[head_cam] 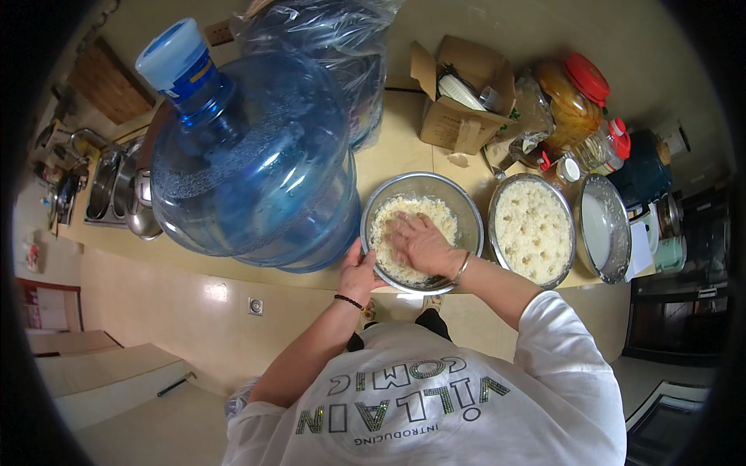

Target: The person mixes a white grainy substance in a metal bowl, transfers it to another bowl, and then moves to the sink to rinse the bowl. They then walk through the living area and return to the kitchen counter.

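Observation:
My left hand (356, 276) holds the near left rim of a stainless steel bowl (468, 224), thumb on the edge and fingers against its outside. Pale, crumbly cooked rice (442, 211) covers the bottom of this bowl, with some yellowish bits in it. Inside the bowl, my right hand (424, 244) presses palm down on the rice, its fingers spread and partly blurred; the rice under the palm is hidden. Just to the right stands a second metal bowl filled with white rice (530, 230), its surface dotted with several finger-sized holes. Beyond it, another metal bowl (621, 233) contains cloudy whitish liquid.
A large blue water jug (262, 169) stands close on the left. Behind are an open cardboard box (460, 125) and a red-lidded jar (568, 96). A green cup (670, 254) sits at the right end, and a double sink (108, 186) lies far left. The counter's front edge (315, 279) runs before me.

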The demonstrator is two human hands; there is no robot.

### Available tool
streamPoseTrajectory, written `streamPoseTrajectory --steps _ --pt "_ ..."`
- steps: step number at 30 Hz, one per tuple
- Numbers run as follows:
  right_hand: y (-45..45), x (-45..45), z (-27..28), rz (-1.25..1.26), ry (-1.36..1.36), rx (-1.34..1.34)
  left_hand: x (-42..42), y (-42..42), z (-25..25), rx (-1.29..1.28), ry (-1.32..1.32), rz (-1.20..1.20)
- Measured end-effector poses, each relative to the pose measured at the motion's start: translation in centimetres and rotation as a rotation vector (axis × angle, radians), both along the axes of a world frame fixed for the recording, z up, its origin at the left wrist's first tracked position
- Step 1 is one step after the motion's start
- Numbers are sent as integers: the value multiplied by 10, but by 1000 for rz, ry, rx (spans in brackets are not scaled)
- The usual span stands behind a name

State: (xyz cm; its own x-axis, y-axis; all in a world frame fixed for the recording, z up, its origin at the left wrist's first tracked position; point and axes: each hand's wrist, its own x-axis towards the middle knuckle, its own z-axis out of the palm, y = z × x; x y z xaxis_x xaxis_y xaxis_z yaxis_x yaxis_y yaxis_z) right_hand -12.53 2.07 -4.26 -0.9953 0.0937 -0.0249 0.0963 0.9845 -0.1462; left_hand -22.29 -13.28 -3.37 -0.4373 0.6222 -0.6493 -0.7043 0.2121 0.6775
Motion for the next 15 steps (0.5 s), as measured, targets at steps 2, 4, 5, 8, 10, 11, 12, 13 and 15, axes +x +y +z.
streamPoseTrajectory --steps 2,4,5,8,10,11,12,13,15 --pt "19 -7 -7 -130 58 -52 1 -1 1 -3 1 -5" --pt "29 -25 -9 -359 113 -248 1 1 2 -15 -1 2" --pt "27 -33 -11 -475 140 -348 1 1 3 -22 -1 4" --pt "-16 -24 -24 -193 -77 -62 2 2 -1 -19 -14 25" --pt "-12 -11 -20 -102 -244 -18 2 2 -4 -27 8 20" --pt "-1 -4 -9 -93 -328 -27 2 2 -4 -31 20 19" --pt "6 1 4 -83 -412 -34 2 1 -4 -23 11 25" --pt "8 4 17 -161 -444 -18 1 2 -3 -14 3 32" --pt "8 12 36 -320 -509 11 1 2 -3 -7 0 33"
